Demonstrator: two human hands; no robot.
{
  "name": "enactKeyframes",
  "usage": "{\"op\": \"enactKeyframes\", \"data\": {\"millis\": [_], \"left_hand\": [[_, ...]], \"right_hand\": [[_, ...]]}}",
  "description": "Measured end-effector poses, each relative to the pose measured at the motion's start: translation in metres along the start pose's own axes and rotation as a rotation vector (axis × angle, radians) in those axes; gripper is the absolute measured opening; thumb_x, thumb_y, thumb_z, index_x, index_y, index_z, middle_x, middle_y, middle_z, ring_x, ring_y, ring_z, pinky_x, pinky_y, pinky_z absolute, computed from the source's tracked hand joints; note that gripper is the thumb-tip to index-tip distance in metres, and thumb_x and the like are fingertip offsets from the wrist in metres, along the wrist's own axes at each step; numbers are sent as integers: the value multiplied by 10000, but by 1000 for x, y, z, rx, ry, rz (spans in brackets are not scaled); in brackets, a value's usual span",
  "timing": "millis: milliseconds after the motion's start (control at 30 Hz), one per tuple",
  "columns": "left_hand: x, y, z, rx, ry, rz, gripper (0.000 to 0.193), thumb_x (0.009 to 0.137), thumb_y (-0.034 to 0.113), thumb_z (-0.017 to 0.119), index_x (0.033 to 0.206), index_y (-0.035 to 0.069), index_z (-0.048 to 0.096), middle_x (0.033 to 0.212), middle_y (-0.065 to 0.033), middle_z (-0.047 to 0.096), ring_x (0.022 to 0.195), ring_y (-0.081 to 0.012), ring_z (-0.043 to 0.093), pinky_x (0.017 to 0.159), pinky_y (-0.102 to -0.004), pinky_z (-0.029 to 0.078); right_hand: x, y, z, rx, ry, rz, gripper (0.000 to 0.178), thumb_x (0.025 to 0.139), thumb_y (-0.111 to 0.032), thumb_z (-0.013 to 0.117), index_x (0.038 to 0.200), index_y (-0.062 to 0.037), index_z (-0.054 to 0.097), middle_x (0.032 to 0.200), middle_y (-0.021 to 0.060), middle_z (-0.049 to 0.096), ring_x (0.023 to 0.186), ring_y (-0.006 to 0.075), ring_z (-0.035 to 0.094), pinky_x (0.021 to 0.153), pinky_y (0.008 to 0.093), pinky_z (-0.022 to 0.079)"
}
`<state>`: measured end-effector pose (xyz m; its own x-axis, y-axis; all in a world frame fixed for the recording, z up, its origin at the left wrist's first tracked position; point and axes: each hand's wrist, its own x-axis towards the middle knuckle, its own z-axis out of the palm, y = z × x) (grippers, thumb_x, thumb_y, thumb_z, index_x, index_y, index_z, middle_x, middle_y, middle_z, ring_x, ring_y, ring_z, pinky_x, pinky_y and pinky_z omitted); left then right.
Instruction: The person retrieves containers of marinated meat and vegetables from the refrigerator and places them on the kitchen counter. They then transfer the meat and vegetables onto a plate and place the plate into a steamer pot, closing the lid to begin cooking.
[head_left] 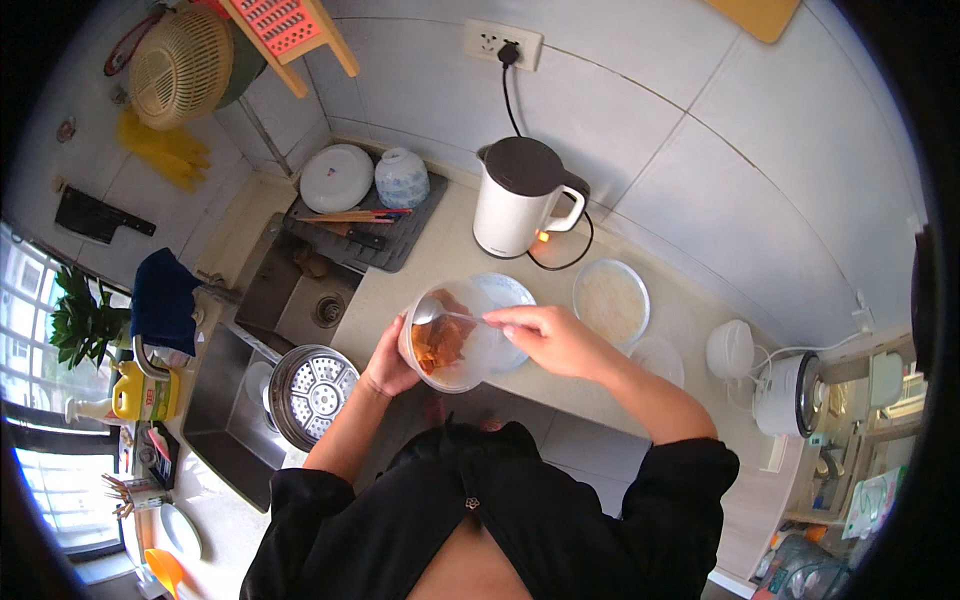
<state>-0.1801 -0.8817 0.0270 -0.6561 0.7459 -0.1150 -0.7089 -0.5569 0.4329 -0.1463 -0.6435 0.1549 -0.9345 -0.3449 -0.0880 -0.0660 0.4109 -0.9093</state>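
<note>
My left hand (387, 365) grips a clear plastic container (447, 340) tilted over the counter edge; reddish-orange food lies inside it. My right hand (545, 335) holds a metal spoon (440, 315) whose bowl reaches into the container. Behind the container sits a white plate (508, 292) on the beige counter (445, 255). A bowl of white rice (611, 299) stands to the right of it.
A white electric kettle (520, 197) is plugged in at the back. A sink (300, 295) lies to the left, with a metal steamer tray (312, 393) beside it. A drying mat (395, 240) holds bowls and chopsticks. A rice cooker (790, 393) is at the right.
</note>
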Motion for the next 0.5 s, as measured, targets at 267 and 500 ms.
{"op": "enactKeyframes", "data": {"millis": [267, 500], "left_hand": [[28, -9, -20, 50, 149, -66, 659, 860, 551, 318, 1314, 72, 316, 1322, -119, 376, 1197, -286, 385, 981, -464, 318], [51, -2, -62, 151, 259, -160, 588, 832, 557, 389, 1270, 166, 393, 1270, -50, 436, 1153, -261, 429, 909, -531, 352]], "right_hand": [[54, 45, 7, -274, -24, 145, 258, 796, -113, 461, 979, -101, 642, 918, 161, 616, 841, 307, 595, 750, 361, 465], [87, 114, 21, -347, 2, 130, 268, 791, -120, 461, 978, -148, 652, 891, 160, 621, 803, 292, 603, 725, 357, 471]]}}
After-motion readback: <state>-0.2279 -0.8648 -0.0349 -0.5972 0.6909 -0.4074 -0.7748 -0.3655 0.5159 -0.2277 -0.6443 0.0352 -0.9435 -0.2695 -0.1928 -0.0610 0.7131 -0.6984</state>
